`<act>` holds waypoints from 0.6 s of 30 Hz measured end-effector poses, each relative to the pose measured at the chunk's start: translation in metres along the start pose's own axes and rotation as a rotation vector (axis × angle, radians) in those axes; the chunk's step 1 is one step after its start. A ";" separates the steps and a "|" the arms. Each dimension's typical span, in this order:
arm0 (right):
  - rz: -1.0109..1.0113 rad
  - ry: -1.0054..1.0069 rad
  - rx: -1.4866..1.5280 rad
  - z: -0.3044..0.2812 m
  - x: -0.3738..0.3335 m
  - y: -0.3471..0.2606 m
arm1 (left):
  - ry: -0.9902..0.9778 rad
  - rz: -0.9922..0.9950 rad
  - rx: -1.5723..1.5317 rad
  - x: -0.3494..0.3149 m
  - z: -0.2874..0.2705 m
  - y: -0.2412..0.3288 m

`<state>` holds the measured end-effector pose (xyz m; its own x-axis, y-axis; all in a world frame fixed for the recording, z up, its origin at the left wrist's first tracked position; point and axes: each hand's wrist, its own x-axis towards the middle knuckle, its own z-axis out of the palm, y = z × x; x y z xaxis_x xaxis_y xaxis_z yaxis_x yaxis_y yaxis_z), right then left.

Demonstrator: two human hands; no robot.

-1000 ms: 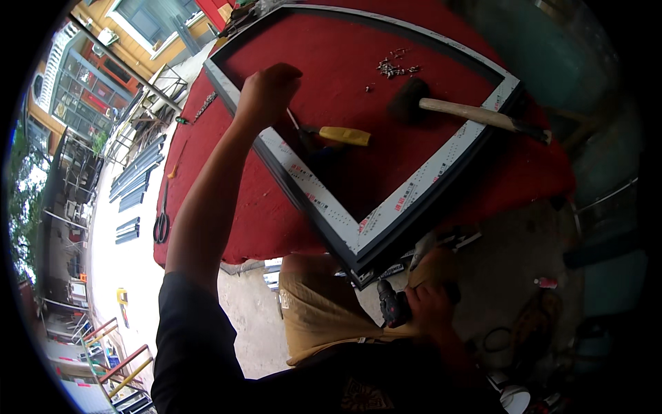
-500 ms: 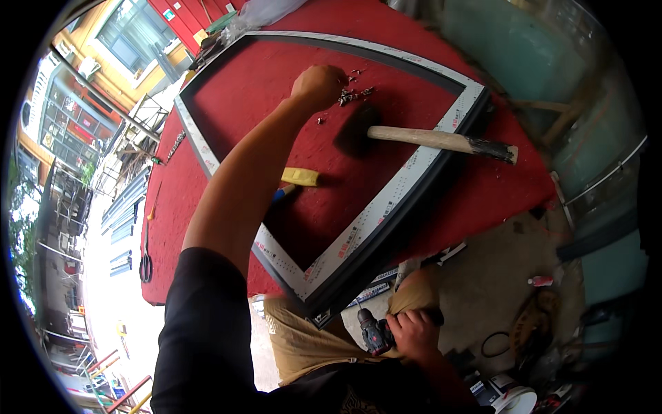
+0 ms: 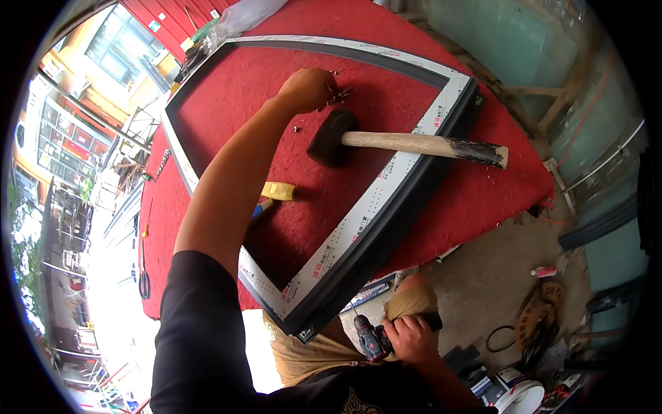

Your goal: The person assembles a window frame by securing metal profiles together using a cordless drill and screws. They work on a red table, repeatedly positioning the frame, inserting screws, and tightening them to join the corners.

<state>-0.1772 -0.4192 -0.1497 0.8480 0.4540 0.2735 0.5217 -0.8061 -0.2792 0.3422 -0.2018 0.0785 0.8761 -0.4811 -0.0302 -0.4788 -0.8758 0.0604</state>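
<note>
From the head camera I saw the left hand (image 3: 307, 88) closed in a pinch over the small screws (image 3: 338, 99) scattered on the red table (image 3: 483, 200), right under its fingertips and just beyond the mallet (image 3: 414, 143), whose handle ran out to the right. The right hand (image 3: 407, 338) was well apart, down at the lap, clamped on the black drill (image 3: 372, 339); the screws looked tiny, dark and loose inside the metal frame (image 3: 386, 207).

L hand (image 3: 308, 88) pinching screws (image 3: 339, 99) beside mallet (image 3: 407, 143); R hand (image 3: 407, 339) gripping drill (image 3: 374, 340).

Black short-sleeved shirt (image 3: 200, 338) with pale print; tan trousers (image 3: 310, 352); bare forearms.
</note>
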 end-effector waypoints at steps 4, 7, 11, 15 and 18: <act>-0.011 -0.027 0.006 -0.003 0.002 0.004 | 0.192 0.048 -0.270 0.002 0.006 0.001; 0.004 -0.028 0.017 0.000 -0.002 0.005 | 0.149 0.049 -0.210 0.005 0.005 0.021; 0.000 -0.013 0.012 -0.001 -0.005 0.003 | 0.139 0.105 0.073 -0.003 0.001 0.038; 0.021 0.025 0.044 0.000 -0.009 -0.003 | 0.033 -0.011 0.178 -0.002 0.008 0.043; 0.023 0.023 0.033 -0.009 -0.003 -0.007 | 0.034 0.044 0.358 0.003 0.017 0.029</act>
<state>-0.1841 -0.4188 -0.1400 0.8574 0.4264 0.2880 0.5055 -0.8028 -0.3162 0.3302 -0.2296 0.0632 0.8528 -0.5222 -0.0019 -0.4998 -0.8152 -0.2927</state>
